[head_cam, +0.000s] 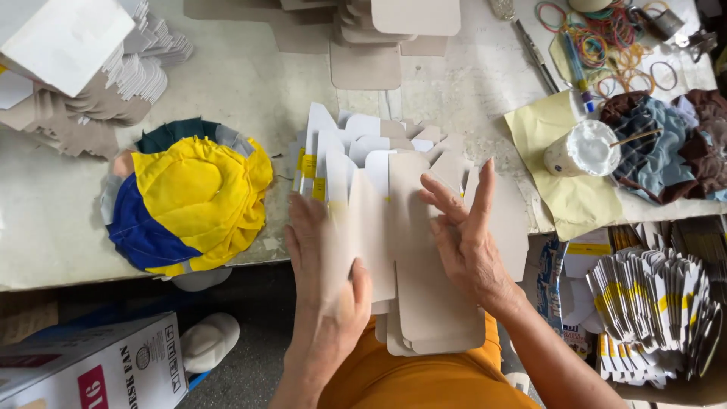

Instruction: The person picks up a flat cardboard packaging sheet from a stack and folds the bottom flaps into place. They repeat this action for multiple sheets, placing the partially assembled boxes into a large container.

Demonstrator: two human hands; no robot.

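Fanned flat carton blanks (pixel 394 227), matte beige card with rounded flaps, overhang the desk (pixel 250 83) edge above the lap. Left hand (pixel 326 288) grips their lower edge, thumb over the top. Right hand (pixel 466 227) rests on them, fingers spread. Crumpled yellow-blue cloth (pixel 189 201) lies left; glue cup (pixel 583 149) and rubber bands (pixel 606 38) right.

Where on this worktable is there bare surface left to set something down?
Bare tabletop runs between the grey card heap, the yellow and blue cloth bundle and the fanned carton blanks. A narrower strip lies beside the yellow paper. The right end is crowded: glue cup, rubber bands, rags.
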